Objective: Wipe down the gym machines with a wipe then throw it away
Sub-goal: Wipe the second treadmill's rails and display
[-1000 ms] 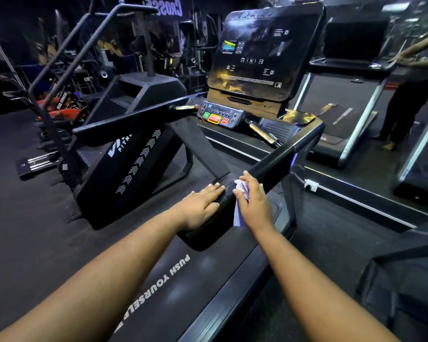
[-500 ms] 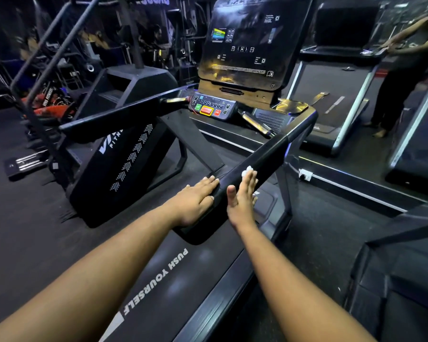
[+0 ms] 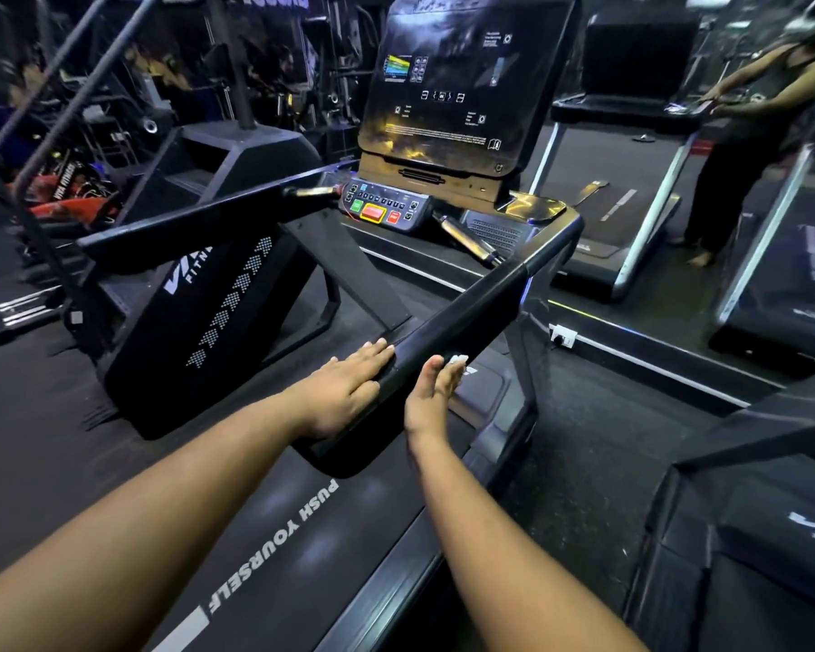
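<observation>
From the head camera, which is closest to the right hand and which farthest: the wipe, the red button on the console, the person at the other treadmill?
1. Wipe: at the right hand's fingertips, against the handrail.
2. Red button: ahead, on the console.
3. Person: far right, at the next treadmill.

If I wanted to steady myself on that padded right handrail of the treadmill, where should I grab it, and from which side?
Probably the bare padded stretch of the right handrail, ahead of the hands, taken from above. It is a long, flat-topped bar sloping up toward the console. The left hand lies flat on its top, and the right hand presses the wipe against its outer side.
</observation>
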Demonstrator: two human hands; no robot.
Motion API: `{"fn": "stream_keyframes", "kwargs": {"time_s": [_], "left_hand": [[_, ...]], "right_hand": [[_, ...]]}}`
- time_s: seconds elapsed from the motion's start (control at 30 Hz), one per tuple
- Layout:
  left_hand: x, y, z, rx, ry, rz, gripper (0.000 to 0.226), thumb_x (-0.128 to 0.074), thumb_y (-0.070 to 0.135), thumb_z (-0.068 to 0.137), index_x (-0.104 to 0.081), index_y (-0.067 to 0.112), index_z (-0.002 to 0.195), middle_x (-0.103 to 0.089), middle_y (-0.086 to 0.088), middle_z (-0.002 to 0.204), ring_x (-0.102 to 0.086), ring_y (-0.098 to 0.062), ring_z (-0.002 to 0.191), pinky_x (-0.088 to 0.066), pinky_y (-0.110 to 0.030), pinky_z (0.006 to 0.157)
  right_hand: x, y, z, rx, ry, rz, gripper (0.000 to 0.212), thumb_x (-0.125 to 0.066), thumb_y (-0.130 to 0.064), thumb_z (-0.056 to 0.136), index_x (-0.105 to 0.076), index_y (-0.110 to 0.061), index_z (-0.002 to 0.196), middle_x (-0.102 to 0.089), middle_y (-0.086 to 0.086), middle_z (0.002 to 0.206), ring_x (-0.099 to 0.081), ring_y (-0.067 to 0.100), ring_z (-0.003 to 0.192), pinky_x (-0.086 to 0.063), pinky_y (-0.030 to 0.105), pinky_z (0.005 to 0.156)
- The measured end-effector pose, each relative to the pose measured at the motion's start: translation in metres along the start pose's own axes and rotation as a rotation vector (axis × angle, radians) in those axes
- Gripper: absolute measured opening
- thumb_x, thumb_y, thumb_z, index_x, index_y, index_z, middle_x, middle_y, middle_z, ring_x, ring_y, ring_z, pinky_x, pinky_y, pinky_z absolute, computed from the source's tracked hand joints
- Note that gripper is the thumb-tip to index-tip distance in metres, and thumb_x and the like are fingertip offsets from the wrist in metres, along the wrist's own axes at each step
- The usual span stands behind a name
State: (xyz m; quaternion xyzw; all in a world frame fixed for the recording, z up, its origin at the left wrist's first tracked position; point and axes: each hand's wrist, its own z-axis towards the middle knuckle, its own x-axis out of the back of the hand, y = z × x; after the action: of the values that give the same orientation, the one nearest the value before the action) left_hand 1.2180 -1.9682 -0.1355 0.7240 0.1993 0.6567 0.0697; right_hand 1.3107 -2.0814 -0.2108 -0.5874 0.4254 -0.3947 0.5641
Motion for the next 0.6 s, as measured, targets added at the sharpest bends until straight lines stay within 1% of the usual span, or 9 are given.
{"fn": "stream_keyframes", "kwargs": {"time_s": [0.07,0.13,0.2,0.27,0.33,0.4,0.47,0.53,0.6], "left_hand": [[-0.001,-0.003,0.001,0.001,-0.009,-0.021,0.059,-0.034,0.024,0.111,-0.008,0.027,0.164,0.004,0.009,0.171,0.006,-0.005,0.155,0.001,-0.038,0.125],[-0.001,-0.004,0.003,0.005,-0.018,-0.054,0.060,-0.034,0.028,0.110,-0.007,0.029,0.163,0.004,0.010,0.171,0.008,-0.001,0.154,0.002,-0.038,0.126],[0.000,-0.005,0.002,0.011,-0.034,-0.091,0.066,-0.031,0.039,0.101,-0.007,0.031,0.163,0.005,0.011,0.170,0.008,0.001,0.153,0.001,-0.041,0.128],[0.002,-0.004,0.002,0.024,-0.049,-0.125,0.074,-0.027,0.042,0.092,-0.007,0.031,0.163,0.005,0.011,0.170,0.007,0.000,0.153,0.000,-0.043,0.129],[0.004,-0.001,0.004,0.031,-0.057,-0.120,0.076,-0.026,0.040,0.091,-0.007,0.031,0.163,0.006,0.011,0.170,0.007,-0.001,0.154,0.001,-0.042,0.129],[0.004,0.005,0.008,0.036,-0.059,-0.080,0.070,-0.028,0.035,0.097,-0.007,0.029,0.164,0.007,0.011,0.170,0.007,-0.002,0.155,0.002,-0.040,0.128],[0.004,0.011,0.013,0.052,-0.053,-0.029,0.068,-0.028,0.034,0.101,-0.005,0.029,0.164,0.008,0.012,0.170,0.007,-0.003,0.155,0.001,-0.042,0.128],[0.004,0.015,0.020,0.069,-0.051,0.014,0.077,-0.024,0.043,0.091,-0.004,0.031,0.164,0.009,0.013,0.170,0.007,-0.003,0.155,0.000,-0.044,0.128],[0.003,0.019,0.028,0.076,-0.039,0.036,0.082,-0.024,0.044,0.086,-0.002,0.033,0.164,0.008,0.011,0.170,0.007,-0.003,0.155,0.001,-0.044,0.128]], "right_hand": [[-0.005,0.002,-0.012,0.067,-0.042,-0.002,0.145,-0.011,-0.109,0.052,0.014,-0.014,0.159,0.021,-0.004,0.166,0.022,0.005,0.151,0.011,0.030,0.124],[-0.012,0.005,-0.027,0.146,-0.078,-0.044,0.139,-0.012,-0.107,0.059,0.015,-0.014,0.159,0.024,-0.005,0.165,0.025,0.004,0.150,0.012,0.032,0.124],[-0.014,0.003,-0.028,0.198,-0.078,-0.093,0.136,-0.012,-0.105,0.063,0.015,-0.011,0.158,0.025,-0.004,0.164,0.025,0.007,0.151,0.012,0.033,0.125],[-0.005,-0.001,-0.008,0.287,-0.076,-0.164,0.133,-0.012,-0.102,0.066,0.012,-0.010,0.158,0.022,0.002,0.165,0.024,0.013,0.152,0.013,0.032,0.124],[0.015,-0.004,0.026,0.423,-0.097,-0.293,0.128,-0.013,-0.099,0.070,0.003,-0.010,0.161,0.016,0.007,0.168,0.020,0.016,0.153,0.009,0.034,0.125],[0.041,-0.007,0.060,0.526,-0.165,-0.502,0.126,-0.014,-0.099,0.071,-0.007,-0.012,0.162,0.005,0.007,0.170,0.015,0.018,0.155,0.004,0.042,0.126],[0.062,-0.014,0.080,0.572,-0.240,-0.697,0.128,-0.015,-0.101,0.068,-0.011,-0.014,0.162,-0.002,0.006,0.170,0.014,0.017,0.155,0.001,0.051,0.125],[0.068,-0.018,0.077,0.641,-0.325,-0.795,0.132,-0.015,-0.102,0.066,-0.010,-0.012,0.162,-0.004,0.007,0.170,0.017,0.016,0.153,0.002,0.052,0.125],[0.066,-0.016,0.062,0.762,-0.429,-0.859,0.132,-0.015,-0.101,0.065,-0.010,-0.011,0.162,-0.005,0.006,0.170,0.019,0.019,0.153,0.008,0.048,0.124]]}}
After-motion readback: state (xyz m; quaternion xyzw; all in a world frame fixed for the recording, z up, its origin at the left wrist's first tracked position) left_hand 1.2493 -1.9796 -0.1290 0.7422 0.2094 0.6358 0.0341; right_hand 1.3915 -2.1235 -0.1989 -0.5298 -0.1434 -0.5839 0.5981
